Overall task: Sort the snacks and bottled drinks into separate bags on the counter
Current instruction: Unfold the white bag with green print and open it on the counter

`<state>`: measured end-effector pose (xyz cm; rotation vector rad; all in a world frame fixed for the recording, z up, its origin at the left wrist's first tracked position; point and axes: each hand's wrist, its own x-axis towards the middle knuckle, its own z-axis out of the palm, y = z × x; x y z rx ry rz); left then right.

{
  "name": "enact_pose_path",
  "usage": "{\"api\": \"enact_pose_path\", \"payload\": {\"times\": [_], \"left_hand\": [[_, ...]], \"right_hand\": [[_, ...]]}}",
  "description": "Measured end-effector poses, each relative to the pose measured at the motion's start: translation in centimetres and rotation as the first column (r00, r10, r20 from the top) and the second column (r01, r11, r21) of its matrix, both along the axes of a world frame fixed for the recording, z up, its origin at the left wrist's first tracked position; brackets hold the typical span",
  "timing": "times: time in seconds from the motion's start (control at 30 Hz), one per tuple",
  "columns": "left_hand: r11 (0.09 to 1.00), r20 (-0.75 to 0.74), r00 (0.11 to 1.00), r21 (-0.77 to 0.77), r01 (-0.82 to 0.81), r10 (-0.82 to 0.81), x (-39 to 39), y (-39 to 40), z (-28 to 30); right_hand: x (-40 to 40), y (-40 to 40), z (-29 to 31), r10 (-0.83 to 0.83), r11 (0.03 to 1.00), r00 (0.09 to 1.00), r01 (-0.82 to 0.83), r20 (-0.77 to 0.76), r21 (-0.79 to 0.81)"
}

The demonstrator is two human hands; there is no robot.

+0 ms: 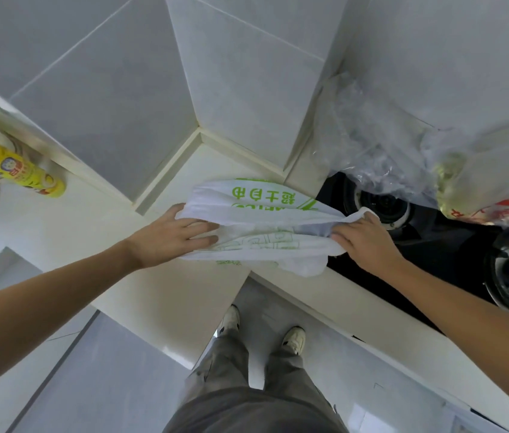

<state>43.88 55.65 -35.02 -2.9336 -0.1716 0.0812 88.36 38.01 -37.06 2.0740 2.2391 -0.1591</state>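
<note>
A white plastic bag with green print (259, 210) lies on the cream counter (165, 289) in the corner by the tiled wall. My left hand (175, 237) lies flat on the bag's left end, its fingers straight. My right hand (362, 235) grips the bunched right end of the bag at the edge of the stove. A clear plastic bag (372, 145) sits crumpled at the back right over the stove, with a bottle of yellowish liquid (453, 182) and red-printed packaging beside it.
A black gas stove (453, 245) with two burners fills the counter's right part. A yellow spray bottle (12, 165) lies at the far left near a sink edge. Tiled walls close the corner behind. My legs and shoes stand on the grey floor below.
</note>
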Motion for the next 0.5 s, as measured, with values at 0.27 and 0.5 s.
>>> {"api": "enact_pose_path", "payload": {"times": [0.27, 0.5], "left_hand": [[0.987, -0.234, 0.959, -0.003, -0.163, 0.158, 1.6, 0.4, 1.6], [0.945, -0.487, 0.83, -0.027, -0.326, 0.272, 2.6, -0.2, -0.2]], "right_hand": [[-1.5, 1.2, -0.5, -0.249, 0.954, 0.968, 0.251, 0.037, -0.164], [-3.5, 0.7, 0.1, 0.169, 0.89, 0.986, -0.157, -0.012, -0.428]]}}
